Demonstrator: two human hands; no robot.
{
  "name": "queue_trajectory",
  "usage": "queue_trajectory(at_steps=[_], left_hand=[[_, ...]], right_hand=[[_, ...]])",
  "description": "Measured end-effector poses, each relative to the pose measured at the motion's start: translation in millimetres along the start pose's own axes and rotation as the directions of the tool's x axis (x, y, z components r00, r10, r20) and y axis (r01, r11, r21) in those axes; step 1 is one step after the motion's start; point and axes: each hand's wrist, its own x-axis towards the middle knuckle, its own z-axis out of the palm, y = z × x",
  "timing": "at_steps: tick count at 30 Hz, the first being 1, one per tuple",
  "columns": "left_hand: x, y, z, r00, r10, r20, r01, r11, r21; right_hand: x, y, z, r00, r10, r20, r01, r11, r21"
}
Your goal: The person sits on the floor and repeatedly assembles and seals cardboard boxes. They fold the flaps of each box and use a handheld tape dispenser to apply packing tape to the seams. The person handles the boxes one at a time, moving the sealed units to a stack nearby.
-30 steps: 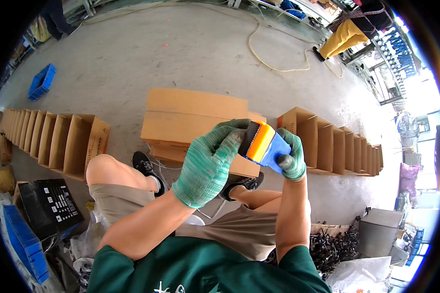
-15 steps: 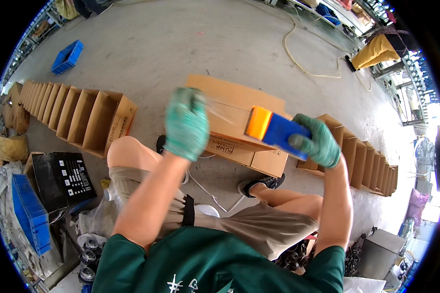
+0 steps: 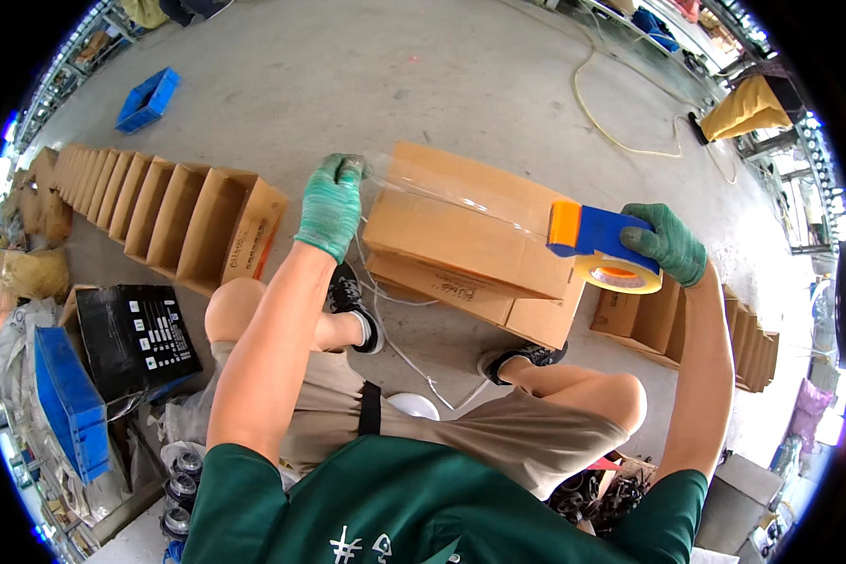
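Note:
In front of me a brown cardboard box (image 3: 470,216) lies across another carton (image 3: 547,318). Clear packing tape (image 3: 432,193) is stretched over the upper box from one hand to the other. At the box's left end my left hand (image 3: 331,209), in a green glove, pinches the tape's free end. My right hand (image 3: 665,242), gloved too, grips a blue and orange tape dispenser (image 3: 597,233) just off the right end. A yellowish tape roll (image 3: 620,274) shows beneath the dispenser's body.
Rows of open cartons stand at the left (image 3: 202,226) and right (image 3: 663,320). A blue crate (image 3: 148,100) lies on the floor far left; a black box (image 3: 139,338) and another blue crate (image 3: 70,404) are near left. A hose (image 3: 597,122) runs over the floor at far right.
My hands have spread apart, the right one moving right with the tape dispenser. A longer length of tape now spans the box, and the roll has come into sight.

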Motion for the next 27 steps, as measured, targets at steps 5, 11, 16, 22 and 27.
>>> queue_trajectory(at_steps=[5, 11, 16, 22, 27], left_hand=[[-3, 31, 7, 0.94, -0.318, 0.127, 0.34, 0.822, -0.458], [-14, 67, -12, 0.906, -0.381, 0.182, 0.422, 0.797, -0.432], [-41, 121, -51, 0.958, -0.261, 0.123, 0.28, 0.944, -0.177], [-45, 137, -124, 0.939, -0.189, 0.288, 0.213, 0.976, -0.051], [-58, 142, -126, 0.981, -0.153, 0.123, 0.144, 0.986, 0.079]], right_hand=[[-7, 23, -1, 0.99, -0.064, 0.123, 0.029, 0.962, 0.271], [-47, 40, 59, 0.958, 0.006, 0.288, -0.219, 0.664, 0.715], [-104, 7, 183, 0.867, -0.118, 0.484, -0.436, 0.291, 0.851], [-127, -19, 311, 0.846, -0.316, 0.43, -0.528, -0.378, 0.761], [-125, -31, 340, 0.831, -0.36, 0.424, -0.553, -0.451, 0.7]])
